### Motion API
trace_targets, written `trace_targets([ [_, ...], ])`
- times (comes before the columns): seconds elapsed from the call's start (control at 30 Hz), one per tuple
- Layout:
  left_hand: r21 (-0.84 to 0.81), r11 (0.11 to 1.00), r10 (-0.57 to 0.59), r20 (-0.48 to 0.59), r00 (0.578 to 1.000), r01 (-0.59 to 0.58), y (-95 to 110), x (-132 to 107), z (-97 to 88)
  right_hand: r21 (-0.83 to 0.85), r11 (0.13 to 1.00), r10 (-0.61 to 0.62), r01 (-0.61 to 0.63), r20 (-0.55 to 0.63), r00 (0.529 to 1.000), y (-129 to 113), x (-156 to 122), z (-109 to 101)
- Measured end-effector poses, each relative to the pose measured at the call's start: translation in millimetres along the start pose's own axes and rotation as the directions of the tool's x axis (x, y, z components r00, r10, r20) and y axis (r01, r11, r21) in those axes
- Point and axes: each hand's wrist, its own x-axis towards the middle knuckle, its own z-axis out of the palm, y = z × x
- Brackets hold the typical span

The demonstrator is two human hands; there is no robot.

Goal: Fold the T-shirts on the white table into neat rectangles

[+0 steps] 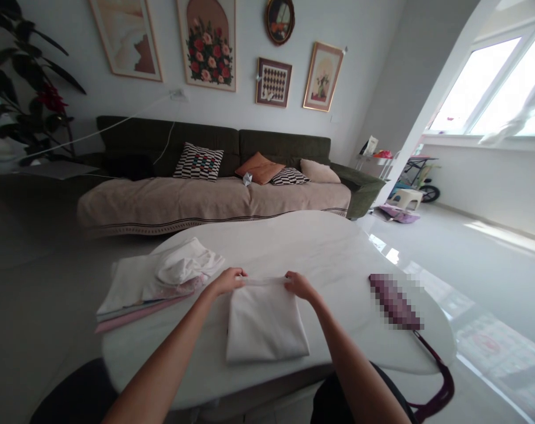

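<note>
A folded white cloth (pixel 266 324) lies flat on the white oval table (pixel 320 247) in front of me. My left hand (pixel 226 281) pinches the cloth's far left corner. My right hand (pixel 299 285) pinches its far right corner. Both hands sit at the cloth's far edge, with the fingers closed on the fabric. To the left lies a pile of white and pink clothes (pixel 161 281), partly folded, with a crumpled white piece on top.
A blurred purple object (pixel 395 301) with a dark strap (pixel 435 377) rests on the table's right side. Beyond the table stands a dark green sofa (pixel 214 176) with cushions and a beige cover. A plant (pixel 24 88) is at the left, windows at the right.
</note>
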Motion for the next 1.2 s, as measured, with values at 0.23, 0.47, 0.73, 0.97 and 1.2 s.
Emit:
trace_targets([
  [0.23, 0.15, 0.978, -0.109, -0.243, 0.964, 0.148, -13.0, -3.0, 34.3, -0.06, 0.993, 0.1, -0.106, -0.094, 0.991, -8.4, 3.9, 20.3],
  [0.47, 0.003, 0.999, 0.045, -0.228, 0.973, -0.045, 16.1, -9.5, -20.8, 0.03, 0.998, -0.046, 0.056, -0.273, 0.961, -22.1, -17.5, -38.9],
  [0.73, -0.089, 0.931, 0.308, -0.331, 0.892, -0.354, 32.8, -68.3, -19.4, -0.016, 0.892, -0.369, 0.451, -0.6, 0.709, -25.7, -103.9, -29.1],
  [0.97, 0.27, 0.961, -0.002, -0.2, 0.98, 0.057, -31.8, -104.9, 48.6, -0.134, 0.89, -0.448, 0.436, -0.08, 0.89, -6.8, -156.0, 42.4],
  [1.2, 0.363, 0.932, 0.111, -0.265, 0.958, -0.007, -5.2, -117.8, 64.0, -0.009, 0.912, -0.406, 0.41, -0.162, 0.899, -5.6, -90.3, 11.7],
])
